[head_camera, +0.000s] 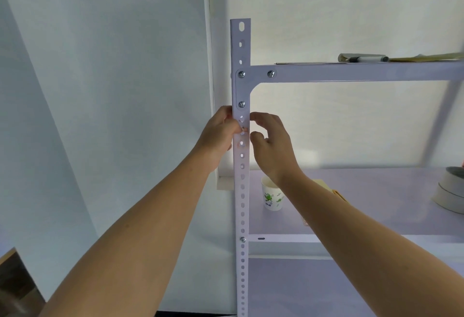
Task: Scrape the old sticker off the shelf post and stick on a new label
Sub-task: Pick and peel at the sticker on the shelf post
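While the left hand (221, 132) wraps the left edge of the shelf post (241, 191) and pinches a small pink curl of the old sticker (244, 129) against the post's face, the job sits in its first step: getting the old sticker off. The curl lies just below the lowest bolt (241, 104) of the corner bracket (241, 88). A faint pink patch runs down the post under it, which I take for sticker not yet lifted (the blur makes it hard to be sure). No scraper shows in either hand, so this looks like fingernail work.

The right hand (272, 143) hangs just beside the post's right edge, thumb and forefinger bent toward each other with a gap between, holding nothing I can see. Both forearms reach up and forward, wrists about level, one on each side of the post.

The next move, as I judge it, is to pull the lifted curl slowly down along the post while the right hand braces or picks at the patch below. A new label is in neither hand; it must be fetched once the metal is bare.
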